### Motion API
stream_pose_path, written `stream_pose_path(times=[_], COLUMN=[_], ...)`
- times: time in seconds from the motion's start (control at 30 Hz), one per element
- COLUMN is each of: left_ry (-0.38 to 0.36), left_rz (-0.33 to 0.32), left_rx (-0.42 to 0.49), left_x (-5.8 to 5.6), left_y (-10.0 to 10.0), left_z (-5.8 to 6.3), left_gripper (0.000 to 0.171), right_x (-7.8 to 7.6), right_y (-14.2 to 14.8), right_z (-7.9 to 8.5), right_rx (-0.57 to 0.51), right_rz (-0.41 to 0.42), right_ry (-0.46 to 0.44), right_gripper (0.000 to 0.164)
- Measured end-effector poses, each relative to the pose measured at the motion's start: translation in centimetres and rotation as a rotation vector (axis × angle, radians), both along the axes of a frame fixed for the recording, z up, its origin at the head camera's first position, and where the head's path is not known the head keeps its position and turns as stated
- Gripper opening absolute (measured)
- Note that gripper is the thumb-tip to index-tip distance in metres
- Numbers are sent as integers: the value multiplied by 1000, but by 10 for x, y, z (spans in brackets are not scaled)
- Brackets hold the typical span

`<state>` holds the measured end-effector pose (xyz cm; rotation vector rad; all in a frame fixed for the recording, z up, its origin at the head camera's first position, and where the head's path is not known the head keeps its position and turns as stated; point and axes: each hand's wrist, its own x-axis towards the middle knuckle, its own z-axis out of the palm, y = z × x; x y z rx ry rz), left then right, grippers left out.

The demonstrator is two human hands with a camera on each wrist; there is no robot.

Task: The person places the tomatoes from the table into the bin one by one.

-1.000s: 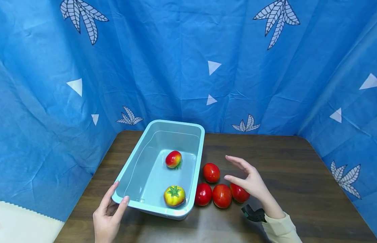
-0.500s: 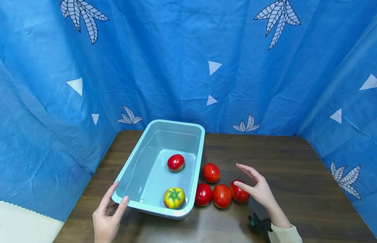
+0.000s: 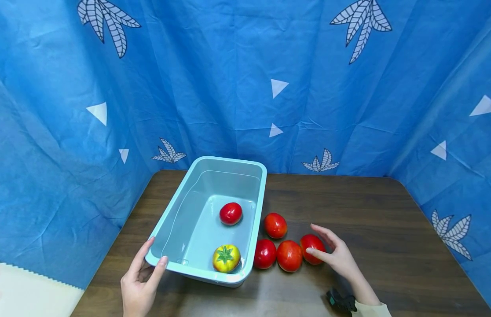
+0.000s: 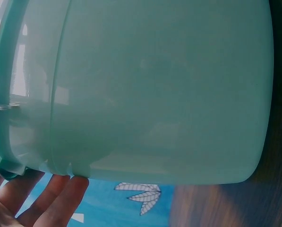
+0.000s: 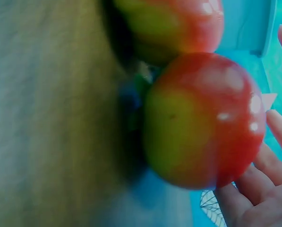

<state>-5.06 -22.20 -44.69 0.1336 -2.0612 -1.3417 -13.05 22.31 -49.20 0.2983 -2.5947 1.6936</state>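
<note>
My left hand (image 3: 139, 281) holds the near left corner of a light blue plastic bin (image 3: 262, 193), thumb and fingers at its rim. In the left wrist view the bin's wall (image 4: 164, 94) fills most of the picture, with fingertips (image 4: 77, 187) against it. Inside the bin lie a red tomato (image 3: 231, 214) and a yellow one (image 3: 226, 259) with a green leafy top. My right hand (image 3: 340, 257) is spread beside the rightmost red tomato (image 3: 312, 247), its thumb overlapping the fruit. From the right wrist, that tomato (image 5: 204, 123) shows red and yellow, fingers close behind it.
Three more red tomatoes (image 3: 289, 256) sit on the dark wooden table (image 3: 408, 246) between the bin and my right hand. A blue patterned cloth (image 3: 229, 88) hangs behind the table and along both sides. A black band (image 3: 340, 301) is on the right wrist.
My right hand has moved away from the bin, right and down to the rightmost tomato. The red tomato in the bin has rolled slightly. The left hand stays at the corner.
</note>
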Motion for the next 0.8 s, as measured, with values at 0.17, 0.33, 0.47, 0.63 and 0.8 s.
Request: stream_pose_path(times=[0.17, 0.33, 0.47, 0.63, 0.8], left_ry=[12, 15, 18, 10, 16], left_rz=[-6, -8, -10, -8, -17], left_rx=[-4, -10, -9, -2, 2], left_x=[0, 0, 0, -1, -1], left_y=[0, 0, 0, 0, 0], left_z=[0, 0, -1, -1, -1], left_gripper=[56, 56, 56, 56, 57], right_x=[3, 5, 5, 4, 4], right_y=[2, 3, 4, 5, 5], right_z=[-8, -14, -18, -21, -21], right_rx=[14, -3, -14, -35, -51], right_rz=[-8, -15, -16, -15, -16], right_ry=[-32, -76, -110, -167, -190], right_gripper=[63, 66, 69, 72, 74])
